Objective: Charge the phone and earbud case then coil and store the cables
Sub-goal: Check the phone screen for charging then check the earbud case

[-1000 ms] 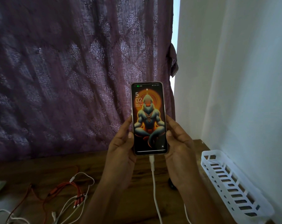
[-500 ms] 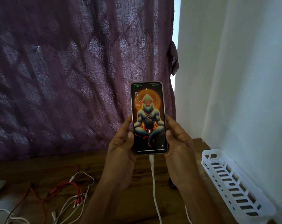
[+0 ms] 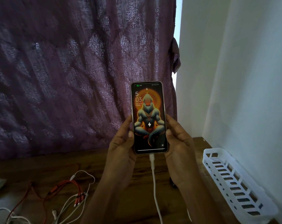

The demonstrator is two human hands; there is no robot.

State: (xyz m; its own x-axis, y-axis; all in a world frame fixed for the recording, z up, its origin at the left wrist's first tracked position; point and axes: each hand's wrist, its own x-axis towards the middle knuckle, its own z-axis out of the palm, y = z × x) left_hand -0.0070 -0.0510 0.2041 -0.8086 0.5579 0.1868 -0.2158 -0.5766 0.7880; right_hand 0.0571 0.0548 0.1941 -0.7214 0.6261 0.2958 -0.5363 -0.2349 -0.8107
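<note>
I hold the phone (image 3: 149,118) upright above the wooden table, screen lit and facing me, with a lightning bolt icon at its middle. My left hand (image 3: 120,149) grips its left edge and my right hand (image 3: 177,146) grips its right edge, thumbs on the front. A white cable (image 3: 155,185) is plugged into the phone's bottom and hangs down out of the frame. A small dark object (image 3: 173,183) shows on the table just under my right wrist; I cannot tell what it is.
A tangle of red and white cables (image 3: 69,189) lies on the wooden table (image 3: 48,168) at the lower left. A white slotted plastic basket (image 3: 234,180) stands along the white wall at right. A purple curtain (image 3: 72,70) hangs behind the table.
The clock on the phone's screen went from 5:02 to 5:03 and a lightning bolt icon appeared. Both hands and the phone stayed where they were.
</note>
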